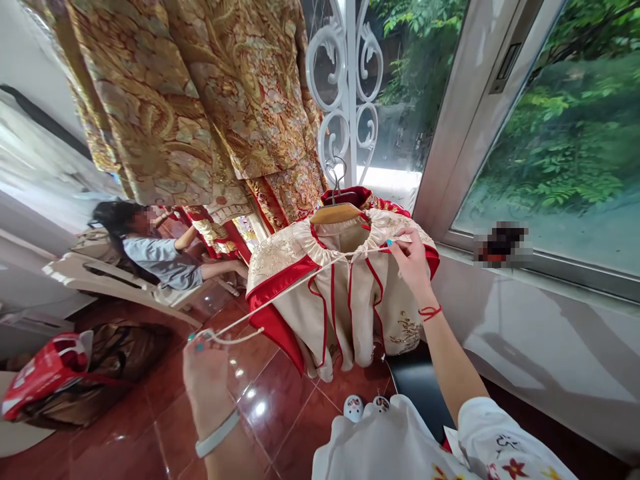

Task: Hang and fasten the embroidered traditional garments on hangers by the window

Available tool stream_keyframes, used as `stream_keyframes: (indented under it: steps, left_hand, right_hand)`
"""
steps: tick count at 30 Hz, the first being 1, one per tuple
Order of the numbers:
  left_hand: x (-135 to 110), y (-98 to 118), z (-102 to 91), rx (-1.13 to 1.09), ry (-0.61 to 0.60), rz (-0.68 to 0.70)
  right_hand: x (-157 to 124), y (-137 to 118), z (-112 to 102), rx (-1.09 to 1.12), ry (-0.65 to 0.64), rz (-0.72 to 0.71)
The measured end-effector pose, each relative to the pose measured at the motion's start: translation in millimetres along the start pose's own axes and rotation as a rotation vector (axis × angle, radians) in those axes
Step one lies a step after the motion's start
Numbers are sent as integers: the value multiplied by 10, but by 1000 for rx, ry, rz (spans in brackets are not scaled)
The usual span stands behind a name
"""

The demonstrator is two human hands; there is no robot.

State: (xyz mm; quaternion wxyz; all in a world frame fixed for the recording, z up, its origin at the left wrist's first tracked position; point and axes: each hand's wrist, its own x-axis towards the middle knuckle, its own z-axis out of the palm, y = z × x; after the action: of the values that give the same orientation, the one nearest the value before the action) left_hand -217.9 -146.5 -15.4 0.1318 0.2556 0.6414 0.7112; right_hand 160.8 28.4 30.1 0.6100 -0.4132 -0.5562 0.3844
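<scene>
A cream cape with red trim and gold embroidery [300, 313] hangs on a wooden hanger [337, 214] before me. Its gathered neckline has a thin cream drawstring [285, 291]. My left hand [206, 373], lower left and away from the cape, is closed on the cord, which stretches taut from the neck; a short loose end dangles beside it. At the right side of the collar my right hand [411, 257] pinches the cord or the neckline edge; exactly which, I cannot tell. Behind the cape shows a red garment [350, 195].
Gold brocade garments [200, 100] hang at the upper left. A person [160, 250] sits on a chair at the left, handling red-and-gold cloth. A red bag [47, 373] lies at the lower left. A black seat [415, 380] stands below the cape, and a window [540, 153] is at the right.
</scene>
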Motion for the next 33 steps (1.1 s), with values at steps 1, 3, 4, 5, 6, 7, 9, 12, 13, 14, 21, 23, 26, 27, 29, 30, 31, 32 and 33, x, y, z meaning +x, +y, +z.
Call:
stream_keyframes:
  steps: [1, 3, 4, 5, 6, 7, 9, 12, 13, 14, 21, 23, 26, 27, 29, 30, 31, 32, 33]
  left_hand:
    - [-62, 6, 109, 32, 84, -11]
    - [-272, 34, 372, 92, 297, 76]
    - [-400, 60, 527, 115, 343, 167]
    - [-528, 94, 698, 135, 326, 264]
    - [-650, 133, 883, 151, 228, 352]
    - [-758, 172, 1077, 168, 39, 417]
    - [-924, 231, 1464, 180, -351, 468]
    - [-1055, 217, 1920, 87, -591, 317]
    - [-1069, 187, 2014, 23, -645, 212]
    - [-1068, 152, 2074, -53, -718, 89]
    - [-623, 201, 1935, -572, -831, -510]
    - [-503, 294, 1859, -608, -831, -577]
    - [-455, 382, 1772, -663, -880, -716]
    - [-464, 393, 1752, -675, -899, -747]
    - [-492, 401, 1727, -677, -934, -736]
    - [-506, 407, 1724, -665, -953, -690]
    - [-517, 417, 1727, -644, -977, -628]
    - [-525, 434, 1736, -615, -1007, -558]
    - [-530, 458, 1750, -578, -1038, -484]
  right_hand:
    - [-12, 2, -21, -39, -37, -1]
    - [-64, 34, -29, -119, -158, 27]
    - [-90, 56, -13, -146, -226, 51]
    - [-111, 78, 16, -158, -288, 78]
    - [-125, 95, 58, -152, -339, 106]
    - [-134, 107, 110, -131, -373, 129]
    - [-146, 115, 225, -83, -374, 135]
    - [-179, 121, 338, -113, -266, 33]
    - [-192, 127, 344, -140, -249, -2]
    - [-201, 136, 334, -168, -252, -26]
    - [-51, 166, 190, -393, -122, -137]
    - [-16, 154, 180, -402, -118, -146]
    - [-39, 139, 109, -326, -246, -163]
    - [-60, 136, 70, -328, -311, -174]
    - [-101, 133, 3, -422, -383, -193]
    - [-116, 132, -9, -495, -363, -206]
    - [-124, 131, 3, -561, -298, -227]
    - [-125, 129, 42, -604, -195, -259]
    - [-117, 127, 105, -617, -77, -299]
